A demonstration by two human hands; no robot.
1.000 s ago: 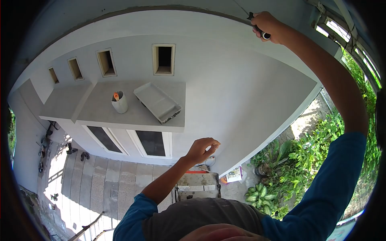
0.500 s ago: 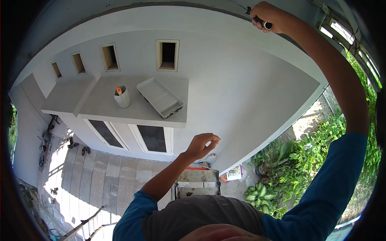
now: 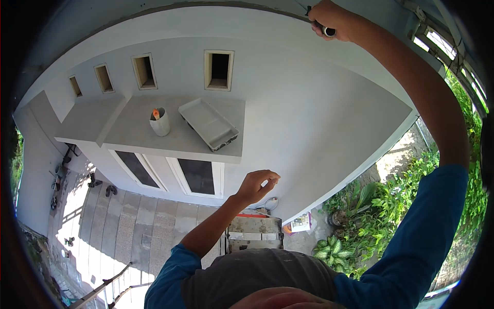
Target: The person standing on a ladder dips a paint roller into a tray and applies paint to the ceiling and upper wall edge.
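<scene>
High at the upper right, my right hand (image 3: 333, 19) is wrapped round the dark handle of a paint roller (image 3: 329, 32), whose end shows below the fingers. A thin metal rod runs from it up and left; the roller's head is outside the view. My left hand (image 3: 257, 186) is raised in front of my chest, away from the wall, with its fingers loosely curled and nothing visible in them. On the ledge (image 3: 128, 139) lie a white paint tray (image 3: 210, 123), set at an angle, and a white cup (image 3: 160, 123) with an orange-handled brush (image 3: 156, 114) standing in it.
Small square openings (image 3: 218, 70) line the white wall (image 3: 309, 103) above the ledge. White-framed windows (image 3: 195, 176) sit below it. A paint-spotted platform (image 3: 254, 226) is under me. Green plants (image 3: 396, 206) grow at right; a tiled floor (image 3: 126, 226) lies far below.
My right hand has shifted a little left and up with the roller handle. The ledge and wall sit slightly further right in view. My left hand keeps its pose.
</scene>
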